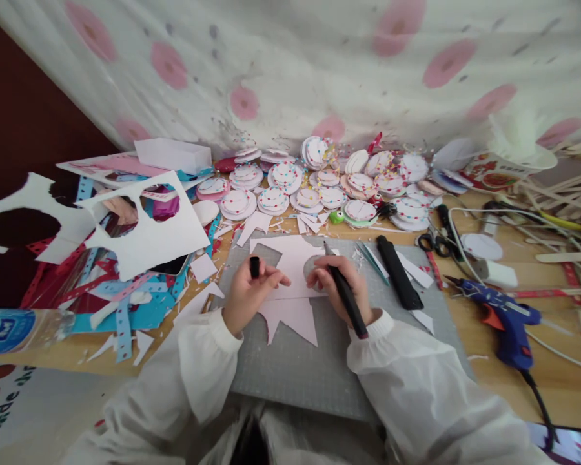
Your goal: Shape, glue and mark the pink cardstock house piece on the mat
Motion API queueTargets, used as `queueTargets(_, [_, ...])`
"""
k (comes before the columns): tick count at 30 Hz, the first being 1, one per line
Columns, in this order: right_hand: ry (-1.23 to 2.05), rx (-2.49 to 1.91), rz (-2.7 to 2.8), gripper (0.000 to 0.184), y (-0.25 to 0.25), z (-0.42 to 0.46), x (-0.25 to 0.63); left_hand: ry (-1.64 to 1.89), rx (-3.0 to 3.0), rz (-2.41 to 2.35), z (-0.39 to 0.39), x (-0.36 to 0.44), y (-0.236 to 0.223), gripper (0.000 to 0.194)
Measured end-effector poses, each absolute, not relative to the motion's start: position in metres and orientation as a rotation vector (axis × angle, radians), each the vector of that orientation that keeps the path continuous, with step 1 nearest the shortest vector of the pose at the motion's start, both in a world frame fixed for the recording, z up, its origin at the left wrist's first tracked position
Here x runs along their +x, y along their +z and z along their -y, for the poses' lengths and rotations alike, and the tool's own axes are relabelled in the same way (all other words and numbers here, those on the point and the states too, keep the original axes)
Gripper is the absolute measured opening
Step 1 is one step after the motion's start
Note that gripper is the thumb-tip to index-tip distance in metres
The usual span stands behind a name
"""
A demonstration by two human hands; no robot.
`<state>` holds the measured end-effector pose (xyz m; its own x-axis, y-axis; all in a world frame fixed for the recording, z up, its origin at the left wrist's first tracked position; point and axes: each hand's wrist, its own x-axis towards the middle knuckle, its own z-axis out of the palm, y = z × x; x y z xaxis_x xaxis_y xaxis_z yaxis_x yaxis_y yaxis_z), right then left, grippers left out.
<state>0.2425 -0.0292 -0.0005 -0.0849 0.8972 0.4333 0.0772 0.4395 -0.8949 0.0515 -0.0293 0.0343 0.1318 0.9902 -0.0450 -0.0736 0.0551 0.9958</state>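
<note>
My right hand is closed round a black marker pen, its tip touching a pale pink sheet of paper with cut-out edges. The sheet lies on a grey cutting mat. My left hand rests on the sheet's left side, with its fingers curled round the pen's black cap. Both arms wear white sleeves.
Several stacks of decorated paper discs line the back of the table. A blue glue gun, scissors and a black box cutter lie to the right. White and blue paper scraps pile up at the left, near a water bottle.
</note>
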Motion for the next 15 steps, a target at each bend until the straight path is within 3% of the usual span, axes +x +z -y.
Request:
queueTargets(5, [0.786,-0.950,1.659,0.036,0.004,0.034,0.237,1.061,1.118,-1.010,0.020,0.057,0.027,0.036])
queueTargets(10, [0.717,-0.968,1.631,0.019,0.004,0.034,0.228,1.071,1.146,-1.008,0.025,0.055,0.023,0.037])
queueTargets(15, [0.803,-1.011,1.544,0.017,0.002,0.036,0.227,1.055,1.178,-1.007,0.024,0.052,0.024,0.036])
